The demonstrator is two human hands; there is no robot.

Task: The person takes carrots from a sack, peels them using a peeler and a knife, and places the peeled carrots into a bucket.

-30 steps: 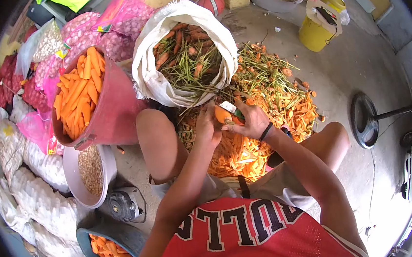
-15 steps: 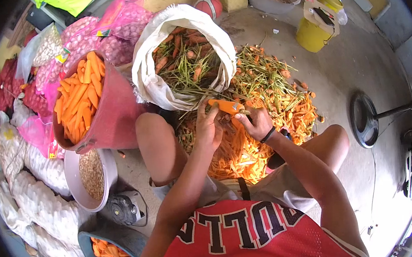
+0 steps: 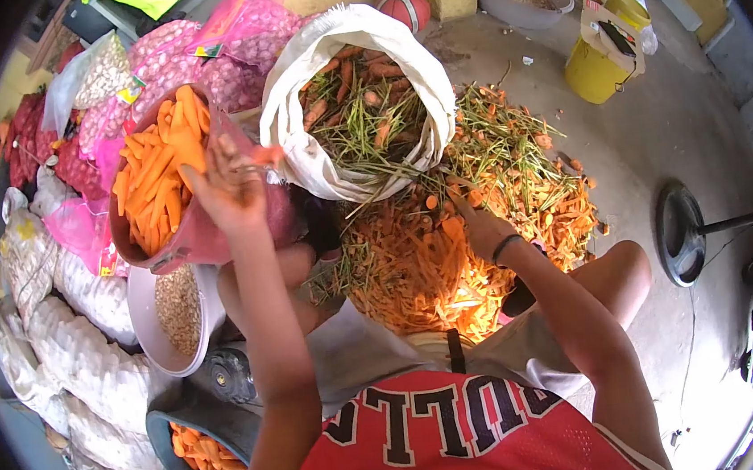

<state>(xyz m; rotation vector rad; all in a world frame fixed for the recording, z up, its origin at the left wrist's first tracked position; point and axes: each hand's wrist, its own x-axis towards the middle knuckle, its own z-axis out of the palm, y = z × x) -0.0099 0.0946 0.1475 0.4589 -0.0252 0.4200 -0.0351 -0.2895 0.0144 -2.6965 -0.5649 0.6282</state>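
My left hand [image 3: 231,187] is over the right rim of a red bucket [image 3: 249,215] heaped with peeled carrots [image 3: 155,178]. Its fingers are spread, close to a carrot [image 3: 189,153] at the heap's edge. A blurred red-orange thing [image 3: 267,155] shows just right of these fingers; its kind is unclear. Bent fingers mark my right hand [image 3: 487,231], low over a pile of carrot peelings [image 3: 424,262]; what it grips is hidden. Behind the pile, an open white sack [image 3: 270,123] holds unpeeled carrots [image 3: 373,96] and green stalks.
Pink net bags [image 3: 242,77] and white sacks [image 3: 80,324] line the left side. A pale basin [image 3: 213,307] and a dark bucket [image 3: 155,433] with carrots stand near my left leg. Farther off are a basketball [image 3: 404,10], a yellow bucket [image 3: 590,68] and a round black stand [image 3: 679,231].
The carrot that was between both hands has left them. My left hand has swung left to the red bucket and its fingers have spread. My right hand stays over the peelings.
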